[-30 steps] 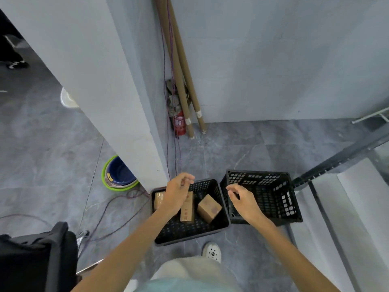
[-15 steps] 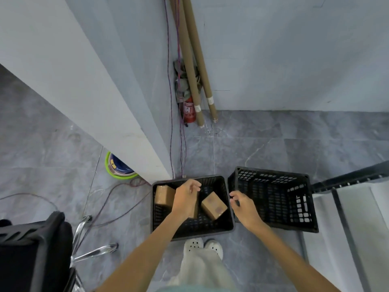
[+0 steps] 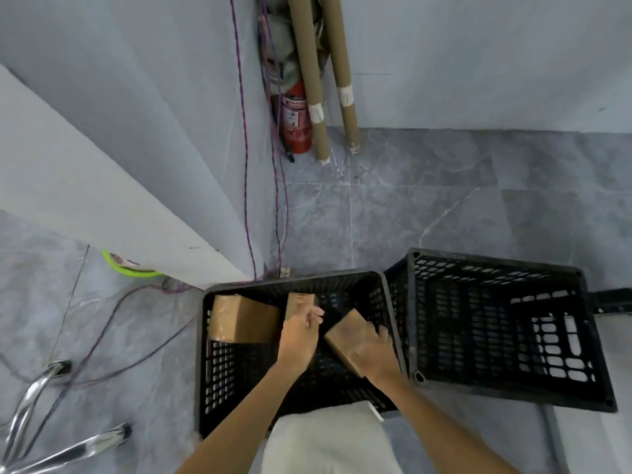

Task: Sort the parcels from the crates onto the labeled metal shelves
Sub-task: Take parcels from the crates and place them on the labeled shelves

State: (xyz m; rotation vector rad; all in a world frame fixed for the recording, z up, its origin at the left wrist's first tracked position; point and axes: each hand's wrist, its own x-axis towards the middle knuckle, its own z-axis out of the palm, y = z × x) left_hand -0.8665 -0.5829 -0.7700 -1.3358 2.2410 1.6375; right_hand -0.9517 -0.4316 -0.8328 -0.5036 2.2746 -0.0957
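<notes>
Inside the crate (image 3: 219, 371) — left hand (image 3: 298, 340) grips narrow parcel (image 3: 298, 301), right hand (image 3: 374, 354) grips tilted parcel (image 3: 343, 333).

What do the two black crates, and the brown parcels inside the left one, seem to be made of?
The crates look like moulded plastic with a matt black finish, judging by their regular lattice holes and thick rims. The parcels are probably brown cardboard. A slight sheen suggests tape wrapping, but this is not certain.
</notes>
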